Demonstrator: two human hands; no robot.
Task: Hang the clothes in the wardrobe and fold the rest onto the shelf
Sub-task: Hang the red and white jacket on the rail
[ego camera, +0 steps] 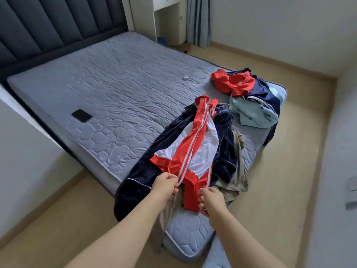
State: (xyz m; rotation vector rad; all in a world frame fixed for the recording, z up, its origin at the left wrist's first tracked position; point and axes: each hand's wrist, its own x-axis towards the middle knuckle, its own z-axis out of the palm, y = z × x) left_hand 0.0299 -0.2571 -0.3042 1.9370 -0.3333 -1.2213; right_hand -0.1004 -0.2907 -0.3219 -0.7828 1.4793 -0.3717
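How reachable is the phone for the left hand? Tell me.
Probably not yet: the left hand pinches the red garment, and the phone lies far up the mattress. Nothing lies between them; letting go and leaning should do.

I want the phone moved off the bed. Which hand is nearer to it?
Left. The phone lies farther up the mattress, to the left of the left hand, which pinches the red garment; the right hand holds it farther right.

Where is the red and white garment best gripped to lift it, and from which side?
At its near end, one hand per corner, from the foot of the bed: the garment lies lengthwise away from the person, and the left hand and right hand pinch there.
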